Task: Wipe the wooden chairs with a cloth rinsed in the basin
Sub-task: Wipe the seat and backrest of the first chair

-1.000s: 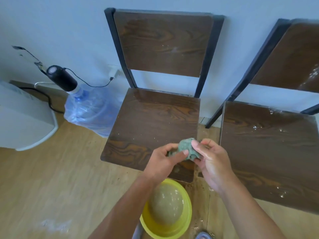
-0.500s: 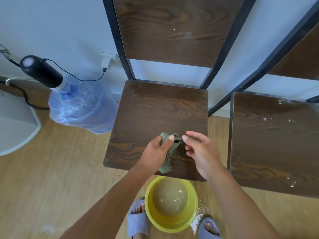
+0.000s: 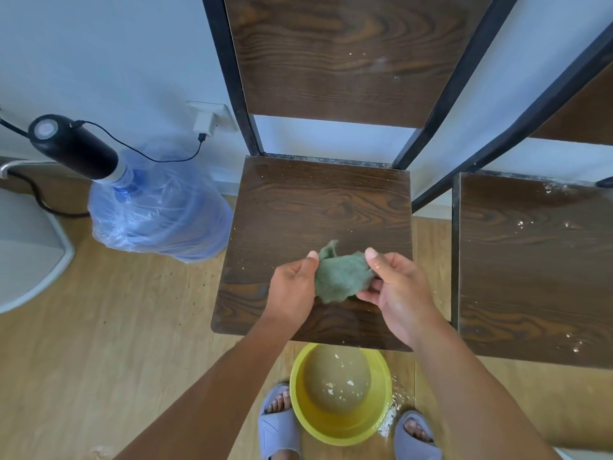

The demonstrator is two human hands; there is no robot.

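Observation:
A green cloth (image 3: pixel 340 277) is stretched between my two hands just above the front half of a dark wooden chair seat (image 3: pixel 318 207). My left hand (image 3: pixel 293 287) pinches its left edge and my right hand (image 3: pixel 398 293) grips its right edge. The chair has a wooden backrest (image 3: pixel 345 51) in a black metal frame. A second wooden chair (image 3: pixel 534 263) stands to the right, its seat speckled with wet spots. On the floor below the first seat's front edge sits a yellow basin (image 3: pixel 378 426) holding murky water.
My feet in grey slippers (image 3: pixel 278 426) flank the basin on the wooden floor. A large blue water bottle (image 3: pixel 159 210) with a black pump leans at the left wall, its cable running to a wall socket (image 3: pixel 205 121). A white appliance (image 3: pixel 30 254) stands far left.
The cloth was a wad squeezed between both hands; now it is spread open between them. The view has moved closer over the chair seat, and my feet have come into sight.

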